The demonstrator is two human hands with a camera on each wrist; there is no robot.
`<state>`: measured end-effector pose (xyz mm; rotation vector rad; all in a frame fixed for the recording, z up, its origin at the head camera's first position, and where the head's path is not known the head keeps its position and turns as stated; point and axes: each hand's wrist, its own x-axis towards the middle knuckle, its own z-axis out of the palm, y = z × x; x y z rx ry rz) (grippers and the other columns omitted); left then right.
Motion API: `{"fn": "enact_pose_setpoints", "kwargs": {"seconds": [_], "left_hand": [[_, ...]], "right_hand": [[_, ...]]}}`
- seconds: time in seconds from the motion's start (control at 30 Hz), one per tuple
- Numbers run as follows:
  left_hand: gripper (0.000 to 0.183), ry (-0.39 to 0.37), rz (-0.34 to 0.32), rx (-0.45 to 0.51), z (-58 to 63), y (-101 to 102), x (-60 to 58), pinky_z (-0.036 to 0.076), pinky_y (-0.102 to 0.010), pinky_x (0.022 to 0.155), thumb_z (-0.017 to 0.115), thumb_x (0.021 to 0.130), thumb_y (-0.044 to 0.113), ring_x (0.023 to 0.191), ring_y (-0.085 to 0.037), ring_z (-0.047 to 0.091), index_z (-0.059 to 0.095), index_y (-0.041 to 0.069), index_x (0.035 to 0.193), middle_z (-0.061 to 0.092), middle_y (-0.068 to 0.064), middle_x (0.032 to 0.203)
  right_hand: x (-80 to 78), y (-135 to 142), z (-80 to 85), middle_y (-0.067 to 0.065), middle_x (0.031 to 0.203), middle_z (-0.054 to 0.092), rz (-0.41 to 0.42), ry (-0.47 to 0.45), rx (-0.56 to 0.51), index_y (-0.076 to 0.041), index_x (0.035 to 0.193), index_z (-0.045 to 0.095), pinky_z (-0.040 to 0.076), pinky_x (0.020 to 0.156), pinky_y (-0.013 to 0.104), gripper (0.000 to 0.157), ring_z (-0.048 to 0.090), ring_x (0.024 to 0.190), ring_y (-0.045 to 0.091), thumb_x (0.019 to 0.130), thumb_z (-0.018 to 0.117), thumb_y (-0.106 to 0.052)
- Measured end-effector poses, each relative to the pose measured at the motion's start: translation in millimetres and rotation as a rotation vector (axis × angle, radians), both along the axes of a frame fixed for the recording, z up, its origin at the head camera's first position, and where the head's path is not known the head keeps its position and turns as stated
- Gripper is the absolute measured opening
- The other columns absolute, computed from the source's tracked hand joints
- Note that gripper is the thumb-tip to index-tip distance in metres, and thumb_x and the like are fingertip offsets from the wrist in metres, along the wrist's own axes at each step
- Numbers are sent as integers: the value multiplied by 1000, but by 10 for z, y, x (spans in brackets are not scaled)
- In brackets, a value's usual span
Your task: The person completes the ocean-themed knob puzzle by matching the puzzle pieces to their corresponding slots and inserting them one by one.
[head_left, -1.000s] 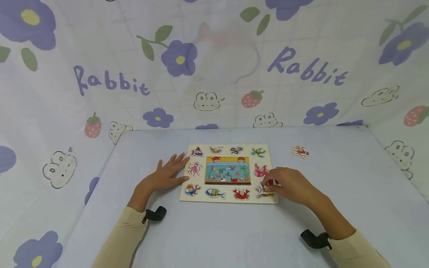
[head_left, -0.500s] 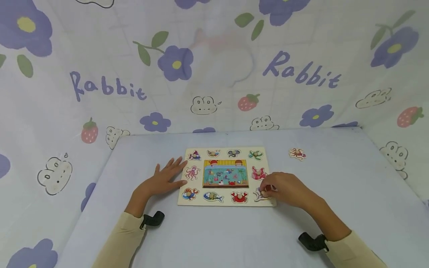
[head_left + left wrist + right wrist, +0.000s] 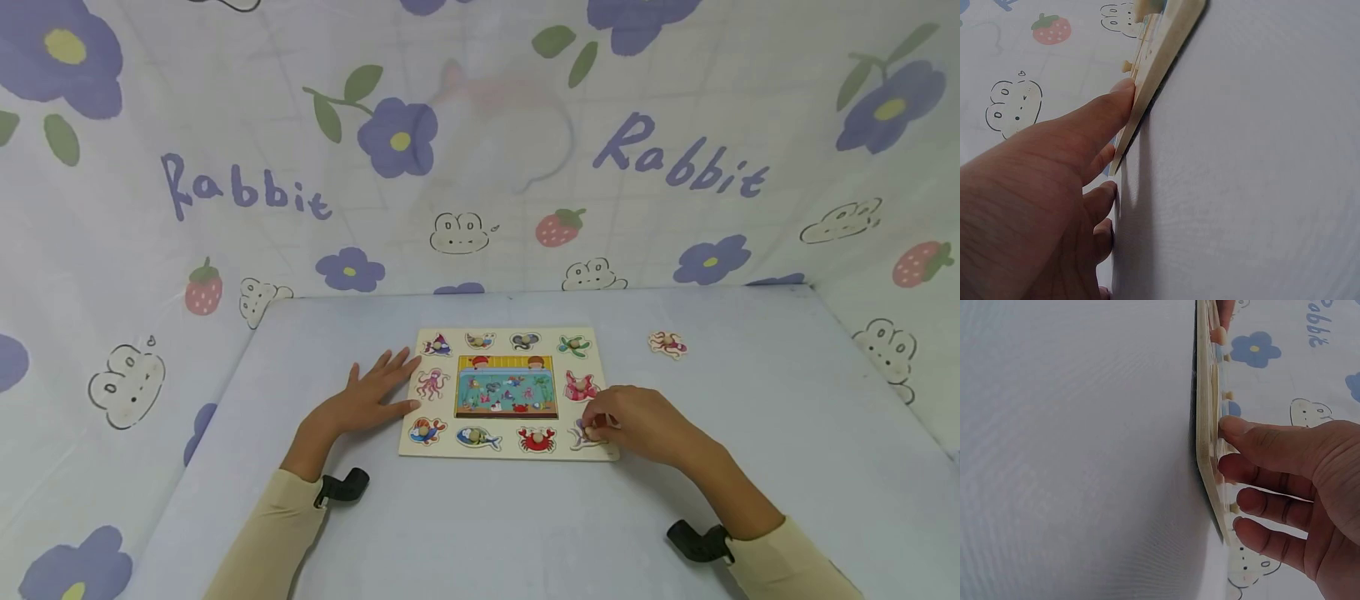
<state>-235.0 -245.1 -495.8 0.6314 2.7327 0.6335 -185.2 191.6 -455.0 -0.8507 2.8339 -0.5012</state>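
Observation:
A wooden knob puzzle board (image 3: 510, 450) with sea animal pieces lies on the table. My right hand (image 3: 641, 425) is at its lower right corner, thumb and forefinger pinching the knob of a pale purple puzzle piece (image 3: 579, 437). The fingers hide most of that piece, so its animal is unclear. In the right wrist view the thumb (image 3: 1238, 426) is close over the board's face. My left hand (image 3: 360, 403) lies spread at the board's left edge. Its thumb (image 3: 1124, 89) touches the board's side in the left wrist view. A loose octopus piece (image 3: 667, 343) lies right of the board.
Several knobbed pieces sit around the board, among them a red crab (image 3: 537, 439), a striped fish (image 3: 480, 439) and a pink starfish (image 3: 582, 385). A pink octopus picture (image 3: 432, 385) without a knob is at the left. A patterned curtain (image 3: 510, 183) stands behind the table.
The right fingers have lowered slightly with the pale purple piece, which sat tilted above the corner a second ago and now lies flatter. The left hand stays put; the camera view shifted a little.

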Motion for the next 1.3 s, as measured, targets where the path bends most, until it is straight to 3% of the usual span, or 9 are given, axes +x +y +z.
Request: {"fn": "enact_pose_setpoints", "kwargs": {"seconds": [0.43, 0.6, 1.1, 1.3], "left_hand": [[80, -13, 5, 12, -51, -1, -14, -11, -70, 115, 58, 99, 54, 156, -35, 0, 21, 25, 164, 9, -6, 171], [80, -18, 9, 16, -33, 3, -8, -11, -70, 115, 58, 99, 54, 156, -36, 1, 21, 24, 164, 10, -7, 171], [78, -9, 3, 27, 34, -3, 34, -9, -72, 114, 59, 101, 49, 155, -39, 2, 23, 20, 163, 12, -11, 170], [78, -18, 13, 27, 42, 17, 27, -10, -71, 115, 60, 100, 49, 156, -37, 1, 22, 22, 164, 11, -8, 170]], "right_hand": [[25, -18, 14, -12, 89, 71, -40, -41, 2, -19, 96, 78, 54, 77, 35, 14, 59, 81, 11, 84, 84, -18], [44, -44, 40, -13, 81, 66, -58, -37, 28, -20, 98, 78, 50, 70, 30, 13, 55, 75, 9, 86, 83, -19], [79, -129, 39, -14, 73, 58, -71, -4, 84, -19, 98, 77, 46, 65, 27, 14, 51, 70, 10, 86, 82, -21], [95, -124, 38, -12, 80, 66, -45, 49, 111, -20, 97, 77, 48, 66, 26, 11, 52, 71, 8, 86, 82, -21]]}}
